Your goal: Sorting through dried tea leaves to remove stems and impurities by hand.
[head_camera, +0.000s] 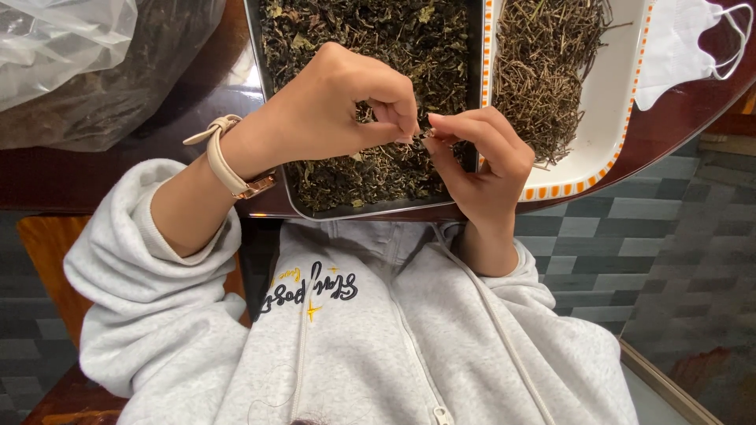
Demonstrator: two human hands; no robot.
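I saw both hands, left hand [331, 106] and right hand [480, 157], pinching one small dark dried twig [425, 135] between fingertips, directly above the grey metal tray of dried leaves [378, 47].

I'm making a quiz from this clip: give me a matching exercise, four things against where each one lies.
1 metal tray
2 white tray
3 face mask
4 plastic bag

a top left corner
b right of the metal tray, holding bare stems
c under both hands, full of dried leaves
d top right, past the white tray

Pairs: 1-c, 2-b, 3-d, 4-a
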